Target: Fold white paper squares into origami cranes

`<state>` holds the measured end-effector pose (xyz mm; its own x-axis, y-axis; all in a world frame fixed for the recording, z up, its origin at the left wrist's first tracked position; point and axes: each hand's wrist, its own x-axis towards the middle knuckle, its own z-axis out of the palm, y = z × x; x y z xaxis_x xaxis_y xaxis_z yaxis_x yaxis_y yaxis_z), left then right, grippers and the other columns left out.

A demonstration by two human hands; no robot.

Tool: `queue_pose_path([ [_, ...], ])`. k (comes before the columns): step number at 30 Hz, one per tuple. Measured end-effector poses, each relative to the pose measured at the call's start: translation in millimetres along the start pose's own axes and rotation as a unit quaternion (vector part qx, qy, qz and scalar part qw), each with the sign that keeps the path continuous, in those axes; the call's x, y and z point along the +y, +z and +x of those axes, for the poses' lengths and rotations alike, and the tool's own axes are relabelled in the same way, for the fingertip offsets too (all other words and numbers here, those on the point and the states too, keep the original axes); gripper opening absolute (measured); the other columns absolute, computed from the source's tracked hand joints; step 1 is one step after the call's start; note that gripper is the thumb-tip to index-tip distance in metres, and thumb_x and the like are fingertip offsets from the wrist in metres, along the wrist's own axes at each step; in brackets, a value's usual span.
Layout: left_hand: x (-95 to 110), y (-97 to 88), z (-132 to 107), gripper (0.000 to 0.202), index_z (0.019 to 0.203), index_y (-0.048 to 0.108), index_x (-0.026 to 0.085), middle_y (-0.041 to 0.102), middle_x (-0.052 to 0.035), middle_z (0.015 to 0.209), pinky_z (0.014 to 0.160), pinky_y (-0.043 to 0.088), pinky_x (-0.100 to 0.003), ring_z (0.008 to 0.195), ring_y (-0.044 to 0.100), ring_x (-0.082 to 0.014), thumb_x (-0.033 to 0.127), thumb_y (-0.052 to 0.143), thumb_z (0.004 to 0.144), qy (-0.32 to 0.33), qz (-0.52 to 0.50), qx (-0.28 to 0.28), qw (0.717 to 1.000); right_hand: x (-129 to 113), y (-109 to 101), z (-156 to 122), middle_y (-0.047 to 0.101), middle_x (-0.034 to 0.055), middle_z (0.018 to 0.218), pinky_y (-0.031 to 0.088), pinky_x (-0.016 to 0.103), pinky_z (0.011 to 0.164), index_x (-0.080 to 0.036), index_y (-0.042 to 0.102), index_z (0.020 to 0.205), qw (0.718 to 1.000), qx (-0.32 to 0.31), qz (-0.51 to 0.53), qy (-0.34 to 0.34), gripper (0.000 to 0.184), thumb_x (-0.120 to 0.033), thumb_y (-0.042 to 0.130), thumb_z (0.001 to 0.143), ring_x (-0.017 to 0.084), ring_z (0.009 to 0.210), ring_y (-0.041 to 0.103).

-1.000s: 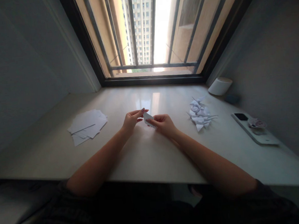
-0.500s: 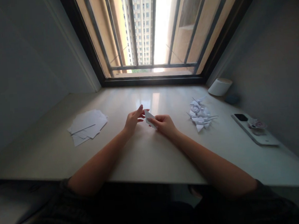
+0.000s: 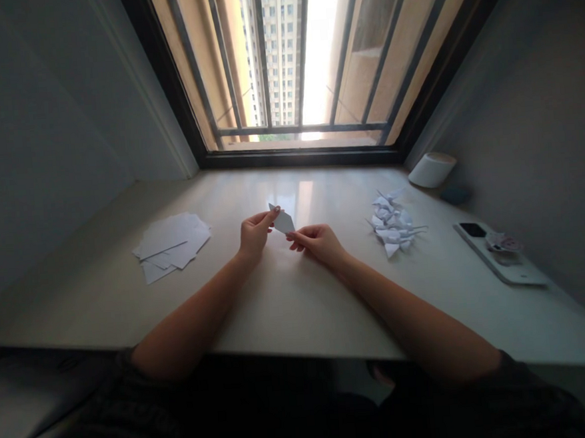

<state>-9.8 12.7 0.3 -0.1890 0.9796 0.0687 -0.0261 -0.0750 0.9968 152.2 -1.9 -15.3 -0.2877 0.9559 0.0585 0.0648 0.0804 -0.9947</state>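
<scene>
Spanning the gap between your hands, the folded paper [image 3: 285, 222] runs lengthwise from ten to four o'clock; your left hand [image 3: 255, 234] pinches near its ten-o'clock end, your right hand [image 3: 319, 242] nips the four-o'clock tip, neither nearer. Sheets [image 3: 166, 237] lie toward nine, pointed paper pieces [image 3: 392, 224] toward three.

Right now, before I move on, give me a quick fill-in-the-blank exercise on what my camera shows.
1. The folded piece pinched between the left hand and the right hand is made of white ____.
2. Of the two hands, the one nearer the stack of flat sheets is the ____ hand.
3. In the picture, the heap of folded shapes lies to the ____ of the phone.
4. A tall building shows through a barred ____.

Missing words: paper; left; left; window.
</scene>
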Motion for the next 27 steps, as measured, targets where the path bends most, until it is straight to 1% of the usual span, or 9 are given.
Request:
queue_pose_path([
  [6, 0.3, 1.2, -1.9, 0.043, 0.082, 0.077, 0.018, 0.072, -0.0058, 0.078, 0.062, 0.038, -0.026, 0.070, 0.057, -0.0148, 0.058, 0.071, 0.067, 0.002, -0.009, 0.023, 1.000, 0.1, -0.5, 1.2, 0.069, 0.0052, 0.061, 0.044, 0.025, 0.055, -0.015, 0.074, 0.074, 1.000, -0.003, -0.008, -0.014, 0.040, -0.055, 0.072, 0.067, 0.012, 0.052, 0.055],
  [9, 0.9, 1.6, -2.5, 0.043, 0.083, 0.077, 0.018, 0.071, -0.0061, 0.078, 0.062, 0.038, -0.026, 0.070, 0.057, -0.0150, 0.057, 0.072, 0.067, -0.001, -0.012, 0.038, 0.999, 0.9, -0.7, 1.8, 0.068, 0.0044, 0.058, 0.043, 0.025, 0.054, -0.016, 0.073, 0.073, 1.000, -0.005, -0.016, -0.018, 0.041, -0.056, 0.070, 0.069, 0.011, 0.051, 0.054],
  [12, 1.1, 1.5, -2.6, 0.043, 0.085, 0.077, 0.018, 0.072, -0.0064, 0.080, 0.062, 0.038, -0.026, 0.070, 0.057, -0.0147, 0.057, 0.072, 0.067, -0.002, -0.015, 0.041, 0.999, 1.5, -0.3, 1.2, 0.065, 0.0029, 0.054, 0.040, 0.024, 0.052, -0.016, 0.071, 0.070, 0.999, 0.003, -0.048, -0.023, 0.043, -0.059, 0.066, 0.073, 0.011, 0.049, 0.053],
  [14, 1.3, 1.4, -2.6, 0.042, 0.086, 0.077, 0.019, 0.072, -0.0060, 0.081, 0.062, 0.038, -0.026, 0.069, 0.057, -0.0143, 0.057, 0.071, 0.067, -0.001, -0.015, 0.038, 0.999, 1.8, 0.0, 0.0, 0.064, 0.0021, 0.054, 0.039, 0.024, 0.051, -0.017, 0.070, 0.069, 0.995, 0.011, -0.089, -0.040, 0.042, -0.059, 0.063, 0.076, 0.011, 0.048, 0.053],
  [17, 2.9, 1.2, -3.1, 0.041, 0.083, 0.077, 0.019, 0.073, -0.0057, 0.079, 0.062, 0.038, -0.026, 0.067, 0.057, -0.0142, 0.057, 0.071, 0.069, 0.027, 0.003, 0.028, 0.999, 2.4, 0.5, -2.5, 0.065, 0.0010, 0.056, 0.039, 0.024, 0.052, -0.019, 0.068, 0.069, 0.986, 0.016, -0.146, -0.072, 0.040, -0.056, 0.059, 0.080, 0.011, 0.049, 0.053],
  [20, 5.5, 0.9, -3.7, 0.039, 0.079, 0.077, 0.018, 0.072, -0.0061, 0.075, 0.062, 0.040, -0.027, 0.065, 0.056, -0.0146, 0.055, 0.070, 0.070, 0.080, 0.030, -0.001, 0.996, 2.8, 0.9, -4.4, 0.067, 0.0012, 0.062, 0.039, 0.024, 0.055, -0.020, 0.063, 0.064, 0.978, 0.010, -0.186, -0.092, 0.040, -0.054, 0.057, 0.083, 0.012, 0.053, 0.055],
  [22, 6.8, 0.5, -3.7, 0.038, 0.077, 0.077, 0.018, 0.072, -0.0057, 0.073, 0.062, 0.040, -0.028, 0.064, 0.056, -0.0147, 0.054, 0.070, 0.071, 0.100, 0.039, -0.017, 0.994, 2.9, 1.0, -4.8, 0.068, 0.0013, 0.066, 0.038, 0.024, 0.056, -0.020, 0.062, 0.063, 0.971, 0.014, -0.215, -0.105, 0.041, -0.054, 0.055, 0.084, 0.012, 0.055, 0.054],
  [25, 7.2, -0.1, -3.2, 0.039, 0.077, 0.077, 0.018, 0.070, -0.0045, 0.069, 0.061, 0.040, -0.028, 0.063, 0.055, -0.0144, 0.056, 0.069, 0.071, 0.098, 0.038, -0.008, 0.994, 3.0, 0.6, -3.6, 0.069, 0.0018, 0.069, 0.038, 0.025, 0.058, -0.020, 0.066, 0.067, 0.963, 0.028, -0.237, -0.125, 0.039, -0.053, 0.054, 0.085, 0.013, 0.059, 0.054],
  [27, 6.7, 0.0, -3.1, 0.039, 0.078, 0.077, 0.018, 0.070, -0.0044, 0.069, 0.061, 0.039, -0.028, 0.062, 0.055, -0.0141, 0.056, 0.069, 0.071, 0.091, 0.031, 0.002, 0.995, 3.3, 0.3, -2.3, 0.071, 0.0023, 0.071, 0.039, 0.025, 0.060, -0.021, 0.068, 0.068, 0.966, 0.028, -0.226, -0.122, 0.039, -0.053, 0.054, 0.085, 0.013, 0.061, 0.056],
])
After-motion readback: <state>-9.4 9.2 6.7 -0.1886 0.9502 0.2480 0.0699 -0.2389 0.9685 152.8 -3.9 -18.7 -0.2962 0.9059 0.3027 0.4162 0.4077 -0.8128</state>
